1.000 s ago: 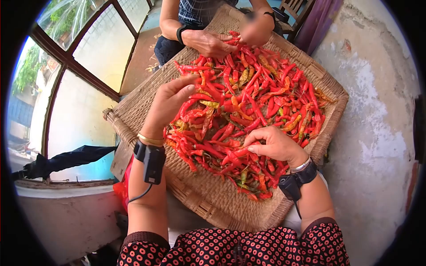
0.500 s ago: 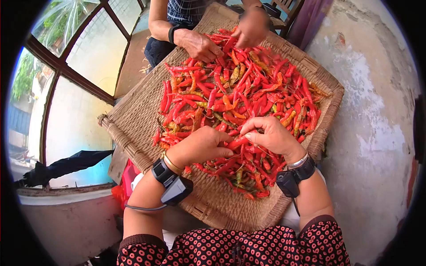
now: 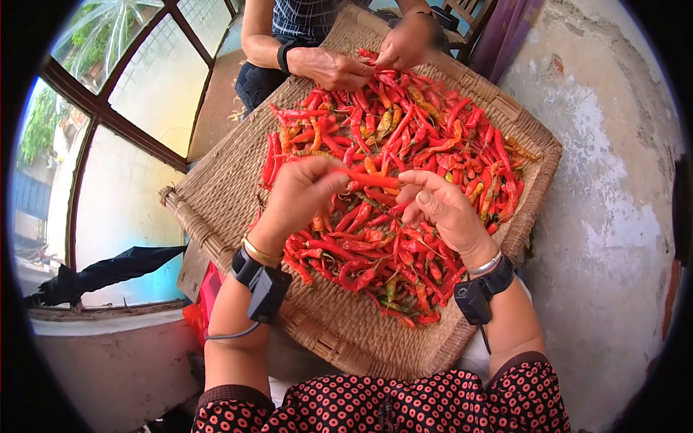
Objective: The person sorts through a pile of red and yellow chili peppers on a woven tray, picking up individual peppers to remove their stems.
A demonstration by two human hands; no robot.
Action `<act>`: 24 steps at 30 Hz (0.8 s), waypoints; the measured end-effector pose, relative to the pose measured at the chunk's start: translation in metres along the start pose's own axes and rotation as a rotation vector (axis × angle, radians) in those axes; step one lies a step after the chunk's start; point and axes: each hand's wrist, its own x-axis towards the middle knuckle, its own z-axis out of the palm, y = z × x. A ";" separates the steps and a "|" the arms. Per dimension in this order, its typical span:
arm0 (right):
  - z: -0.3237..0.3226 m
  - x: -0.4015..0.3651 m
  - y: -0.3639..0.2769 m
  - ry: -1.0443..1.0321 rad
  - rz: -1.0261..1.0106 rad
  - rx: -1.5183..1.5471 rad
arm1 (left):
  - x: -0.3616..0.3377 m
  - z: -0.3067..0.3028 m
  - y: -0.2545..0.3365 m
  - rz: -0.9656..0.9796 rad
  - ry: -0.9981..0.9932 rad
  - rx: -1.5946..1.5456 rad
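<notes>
One red pepper lies pinched between the thumb and fingers of the left hand, raised above the heap and pointing across toward the right hand. That right hand has its fingers loosely parted, with a fingertip just beside the pepper's far end; whether the two touch, I cannot tell. A gold-coloured bangle and a black strapped device sit on the left wrist, a silver bangle and a similar black device on the right.

Below both hands spreads a heap of peppers, mostly red, with some orange, yellowish and green ones mixed in. It covers the middle and right of a woven tray, leaving bare weave along the left and near sides. At the far edge of the heap, a co-worker's two hands come close together over the peppers, one on the left of the view and the other on the right; what they grip is unclear.

Farther out, a dark folded umbrella lies along the window at left, a red bag is near the tray's left corner, and a patchy plaster wall stands at right.
</notes>
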 end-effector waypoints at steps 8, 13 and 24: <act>-0.001 0.005 0.007 0.096 0.152 -0.112 | 0.030 -0.002 -0.030 0.456 0.550 0.816; 0.012 0.007 0.005 0.088 0.179 -0.167 | 0.031 0.023 -0.042 0.209 0.374 0.819; 0.008 0.006 0.007 0.153 0.137 -0.220 | 0.043 -0.009 -0.038 0.333 0.785 0.135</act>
